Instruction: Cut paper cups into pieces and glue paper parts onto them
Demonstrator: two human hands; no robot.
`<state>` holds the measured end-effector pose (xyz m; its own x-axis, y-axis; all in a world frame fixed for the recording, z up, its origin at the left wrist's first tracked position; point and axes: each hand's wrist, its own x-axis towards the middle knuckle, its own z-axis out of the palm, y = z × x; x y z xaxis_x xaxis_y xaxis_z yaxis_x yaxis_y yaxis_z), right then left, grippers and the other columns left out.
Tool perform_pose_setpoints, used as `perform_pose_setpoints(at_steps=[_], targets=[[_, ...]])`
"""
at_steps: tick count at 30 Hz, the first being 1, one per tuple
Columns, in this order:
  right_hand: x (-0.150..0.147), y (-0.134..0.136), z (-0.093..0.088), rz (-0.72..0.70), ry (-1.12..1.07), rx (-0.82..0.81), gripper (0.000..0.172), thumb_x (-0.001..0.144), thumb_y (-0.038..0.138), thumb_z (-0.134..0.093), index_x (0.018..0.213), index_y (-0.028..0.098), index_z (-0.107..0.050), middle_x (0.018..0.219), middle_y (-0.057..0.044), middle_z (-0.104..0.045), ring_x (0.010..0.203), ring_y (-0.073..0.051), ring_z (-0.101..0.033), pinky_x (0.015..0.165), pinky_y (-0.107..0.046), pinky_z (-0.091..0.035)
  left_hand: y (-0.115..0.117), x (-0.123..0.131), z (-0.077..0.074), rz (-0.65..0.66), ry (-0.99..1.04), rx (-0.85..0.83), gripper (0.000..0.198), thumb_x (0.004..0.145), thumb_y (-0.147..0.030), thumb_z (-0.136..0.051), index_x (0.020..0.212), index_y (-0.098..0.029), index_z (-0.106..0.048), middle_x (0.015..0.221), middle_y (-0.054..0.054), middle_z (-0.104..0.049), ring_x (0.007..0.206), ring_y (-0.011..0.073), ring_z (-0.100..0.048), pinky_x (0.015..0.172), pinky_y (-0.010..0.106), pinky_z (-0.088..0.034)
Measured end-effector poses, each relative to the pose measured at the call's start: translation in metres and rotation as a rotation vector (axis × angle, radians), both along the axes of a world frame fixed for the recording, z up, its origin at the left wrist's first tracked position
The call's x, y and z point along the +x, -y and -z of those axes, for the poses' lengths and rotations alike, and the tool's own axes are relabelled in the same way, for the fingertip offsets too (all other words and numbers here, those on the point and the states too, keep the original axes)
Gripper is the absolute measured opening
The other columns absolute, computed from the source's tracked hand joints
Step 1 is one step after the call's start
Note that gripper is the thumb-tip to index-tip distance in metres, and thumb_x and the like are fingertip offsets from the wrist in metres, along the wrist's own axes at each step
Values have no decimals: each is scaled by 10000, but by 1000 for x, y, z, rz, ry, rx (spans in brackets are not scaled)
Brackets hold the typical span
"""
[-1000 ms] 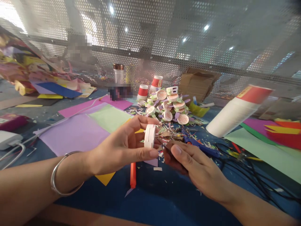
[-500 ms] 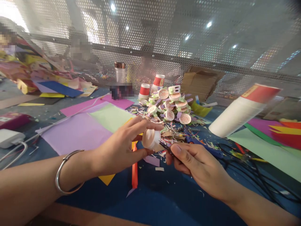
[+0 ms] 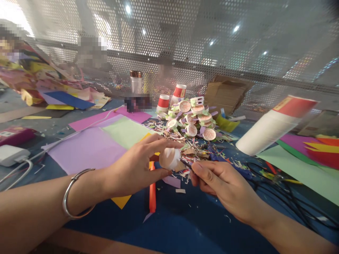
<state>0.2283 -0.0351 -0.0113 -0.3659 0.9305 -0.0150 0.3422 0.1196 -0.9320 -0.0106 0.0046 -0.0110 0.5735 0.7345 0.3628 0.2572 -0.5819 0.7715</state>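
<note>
While the left hand (image 3: 140, 169) pinches the small white cup (image 3: 167, 158) between thumb and fingers, palm half open, the right hand (image 3: 219, 180) is closed on a thin dark tool (image 3: 187, 164). Clock hub: the cup, held up, twelve pointing away from the wearer. Tool tip by the cup's edge near three; contact too fine to tell.

Judgement: thin wall, likely to buckle. Light, even grip best; short strokes, cup turned to meet the tool, left thumb well out of the tip's path. Right wrist braced, if possible.

Farther out: orange stick (image 3: 152, 197) on the desk (image 3: 185, 222) at seven; scraps (image 3: 190, 144) around two; disc pile (image 3: 192, 130) at one; lilac sheet (image 3: 84, 151) at nine; leaning cup stack (image 3: 267, 128) toward two.
</note>
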Motion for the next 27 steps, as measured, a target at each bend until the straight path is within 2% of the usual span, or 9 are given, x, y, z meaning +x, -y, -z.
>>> perform_pose_setpoints(at_steps=[6,11,17,24,27], targets=[[0,-2,2,5,16,-8,523,976,595,-503,686,169,-591,560,60,-373,483,-69,-288,440,-255,-184,-1,0,1,17,12,-78,567,807,-161,-739,1346,-284,-612,1238,75,-582,1054,199,-635,877,310,-622],[2,-2,3,-7,23,12,513,973,579,-520,667,171,-577,576,51,-397,495,-73,-296,438,-252,-191,-2,0,2,43,26,-72,563,810,-178,-750,1344,-299,-620,1228,72,-610,1016,195,-643,824,296,-624],[6,0,-1,-28,44,31,509,980,556,-530,647,171,-552,568,60,-374,492,-64,-278,441,-245,-186,0,0,-3,107,51,-127,537,798,-197,-786,1307,-283,-638,1112,34,-656,951,153,-642,810,246,-601],[3,0,-1,-25,14,-16,520,977,577,-520,654,172,-561,552,71,-326,478,-62,-249,445,-251,-176,-1,1,-1,80,41,-33,495,799,-122,-752,1256,-273,-641,1143,34,-646,960,155,-645,828,256,-590],[2,-2,0,-17,33,5,521,972,585,-522,654,174,-560,557,66,-350,483,-66,-265,451,-253,-190,-3,0,0,42,-22,69,502,800,-119,-743,1263,-277,-634,1190,42,-636,1036,182,-642,849,271,-588]])
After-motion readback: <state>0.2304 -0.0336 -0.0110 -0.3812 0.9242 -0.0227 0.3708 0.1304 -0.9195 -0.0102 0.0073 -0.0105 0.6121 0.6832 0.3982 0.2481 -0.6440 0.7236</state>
